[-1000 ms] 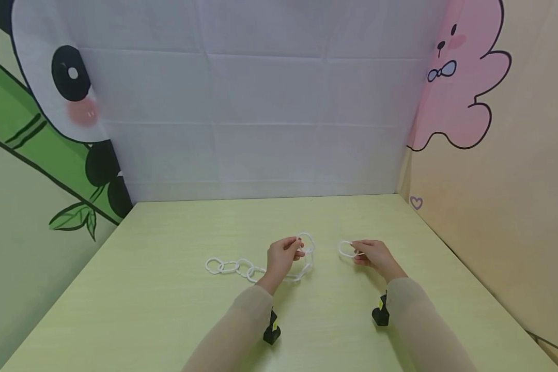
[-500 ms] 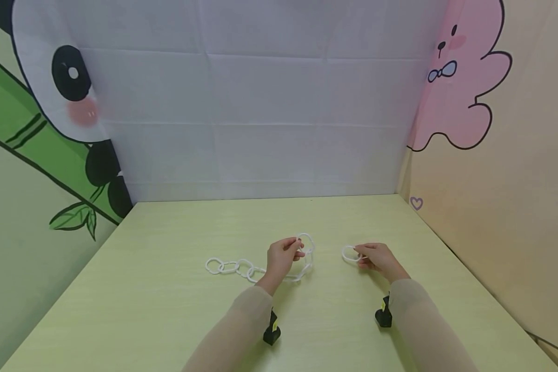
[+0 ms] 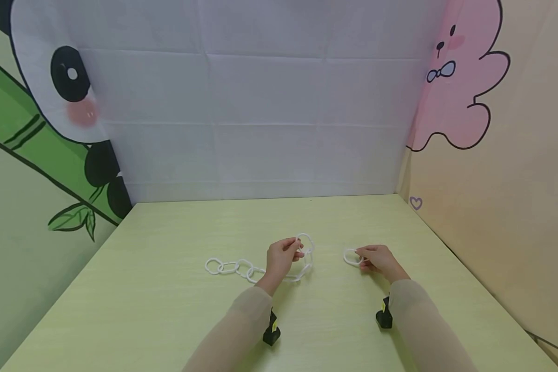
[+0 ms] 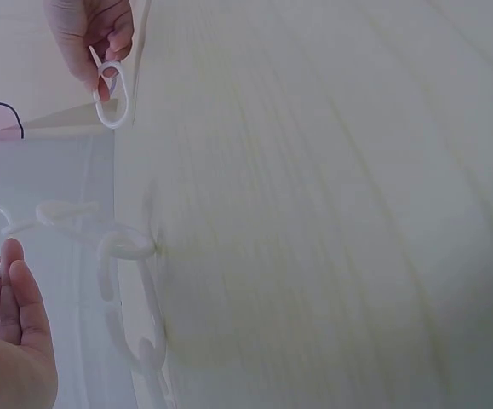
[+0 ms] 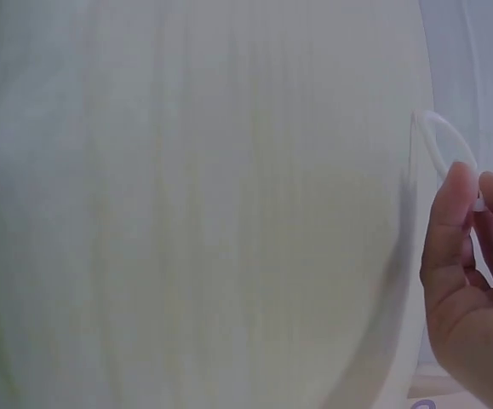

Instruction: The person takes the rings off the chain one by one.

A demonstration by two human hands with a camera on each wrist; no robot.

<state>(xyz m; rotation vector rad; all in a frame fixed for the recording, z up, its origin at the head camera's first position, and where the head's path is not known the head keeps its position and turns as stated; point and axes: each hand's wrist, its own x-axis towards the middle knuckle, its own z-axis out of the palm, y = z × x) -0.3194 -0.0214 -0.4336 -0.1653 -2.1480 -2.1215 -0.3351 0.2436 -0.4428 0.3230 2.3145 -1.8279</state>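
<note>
A white plastic chain (image 3: 229, 266) of several linked rings lies across the middle of the table, its left part flat on the surface. My left hand (image 3: 281, 260) pinches the ring at its right end between thumb and fingertips, so that this end is raised off the table. To the right, apart from the chain, my right hand (image 3: 377, 261) pinches a single loose white ring (image 3: 352, 257). In the right wrist view that ring (image 5: 446, 141) sticks out beyond the thumb and fingertips. The left wrist view shows the chain's links (image 4: 127, 243) hanging down near the left hand.
The pale wooden table (image 3: 167, 310) reaches back to a white sheet (image 3: 260, 124) hung behind it. A painted wall (image 3: 483, 206) borders its right side. Black wrist cameras (image 3: 272, 329) are strapped under both forearms.
My right hand has moved slightly to the right and down with the loose ring, a little farther from the chain. The left hand and the chain have stayed still.
</note>
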